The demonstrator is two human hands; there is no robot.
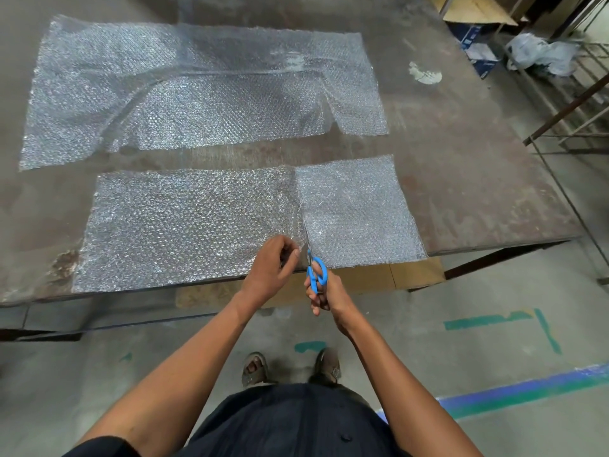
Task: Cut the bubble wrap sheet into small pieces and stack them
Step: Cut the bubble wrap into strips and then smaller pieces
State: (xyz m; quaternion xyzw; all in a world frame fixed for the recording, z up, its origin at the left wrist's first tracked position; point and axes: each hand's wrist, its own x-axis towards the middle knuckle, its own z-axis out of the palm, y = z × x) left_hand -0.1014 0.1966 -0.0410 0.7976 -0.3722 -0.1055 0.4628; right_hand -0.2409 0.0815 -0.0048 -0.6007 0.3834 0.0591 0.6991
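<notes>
Right hand point(324, 291): fingers curled through the blue handles of the scissors point(317, 270), blades pointing away into the near edge of the bubble wrap strip point(184, 225). Left hand point(273, 268): fingers pinch the near edge of that strip just left of the blades, holding it taut at the bench point(478, 192) edge. The strip lies along the near side of the bench; a line runs across it from the blades to its far edge, setting off a roughly square section point(356, 209) on the right. Whether that line is a finished cut, a fold or an overlap cannot be told. The larger sheet point(197, 94) lies flat at the far side, well apart from the strip. Judgement: the step in hand is cutting one small piece off the near strip; no stack is seen yet, so the task appears early. The next move calls for driving the blades straight towards the far edge while the left hand keeps tension close beside the cut. The blades are largely hidden by the wrap and the left hand, so their opening is unclear.
</notes>
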